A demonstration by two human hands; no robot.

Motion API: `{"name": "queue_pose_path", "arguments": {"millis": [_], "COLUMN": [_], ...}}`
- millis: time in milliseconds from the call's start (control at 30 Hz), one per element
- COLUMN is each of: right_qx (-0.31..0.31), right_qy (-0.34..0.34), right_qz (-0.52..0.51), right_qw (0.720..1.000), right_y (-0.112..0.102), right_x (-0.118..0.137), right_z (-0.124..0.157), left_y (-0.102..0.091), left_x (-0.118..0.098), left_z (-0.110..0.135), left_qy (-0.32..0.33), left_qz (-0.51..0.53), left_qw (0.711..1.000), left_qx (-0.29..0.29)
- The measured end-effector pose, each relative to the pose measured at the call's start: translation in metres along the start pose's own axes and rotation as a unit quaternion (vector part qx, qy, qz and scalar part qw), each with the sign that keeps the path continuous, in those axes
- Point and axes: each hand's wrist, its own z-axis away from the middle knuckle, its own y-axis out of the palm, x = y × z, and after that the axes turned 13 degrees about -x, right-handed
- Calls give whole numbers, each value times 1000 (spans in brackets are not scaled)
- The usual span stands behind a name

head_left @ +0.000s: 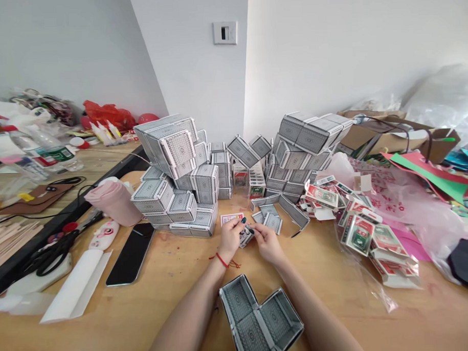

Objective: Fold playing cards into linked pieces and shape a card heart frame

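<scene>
My left hand [231,238], with a red string bracelet at the wrist, and my right hand [267,243] meet above the table. Their fingers pinch a small patterned playing card [245,238] between them. Just behind the left hand lies a white card with a red and blue print [228,218]. Some loose grey-backed cards [272,221] lie past the right hand, inside a bent strip of joined cards [296,214]. Between my forearms stands an L-shaped open box built of grey cards [251,330].
Stacked card boxes rise at the left [179,157] and right [307,137]. Red and green card packs [361,235] are heaped at the right on plastic film. A black phone [131,255], a white folded sheet [76,288], scissors [54,253] and a pink roll [114,200] lie left.
</scene>
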Motion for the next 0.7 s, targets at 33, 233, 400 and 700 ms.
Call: {"name": "queue_pose_path", "arguments": {"millis": [33,233,400,700], "right_qx": [-11,-56,-70,58], "right_qy": [0,33,57,5], "right_qz": [6,7,-15,-56], "right_qw": [1000,998,996,997], "right_y": [1,1,-3,-20], "right_x": [-1,-4,5,93], "right_z": [0,-1,-6,-55], "left_y": [0,2,0,-1], "left_x": [0,-2,-17,-93], "left_z": [0,6,8,-26], "left_qy": [3,97,144,22], "left_qz": [-5,-133,-152,43], "left_qw": [1000,986,977,999], "left_qx": [-1,-6,31,-22]}}
